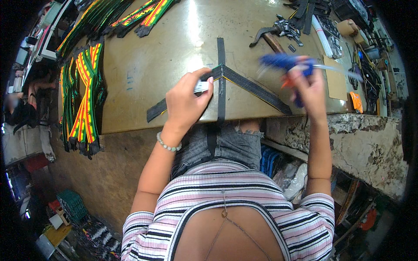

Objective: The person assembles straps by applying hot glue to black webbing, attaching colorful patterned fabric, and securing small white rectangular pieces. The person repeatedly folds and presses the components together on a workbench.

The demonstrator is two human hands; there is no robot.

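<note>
My right hand (310, 89) is wrapped round a blue hot glue gun (283, 62), blurred by motion, above the right part of the table; a pale glue stick trails from its back. Bent into a wide V, a black woven band (259, 90) with a yellow edge lies on the table. Its peak crosses a straight black strip (221, 101) that runs toward me. My left hand (185, 95) is closed on a small white piece (201, 87), perhaps a label, its fingertips next to the band's peak. Part of the band's left arm is hidden under that hand.
Patterned yellow, red and green bands (87, 95) hang over the table's left edge, with more at the far left. A hammer (273, 43), small black pieces (288, 31), cardboard (335, 80) and an orange packet (356, 102) lie to the right. The table (143, 56) ends before my waist.
</note>
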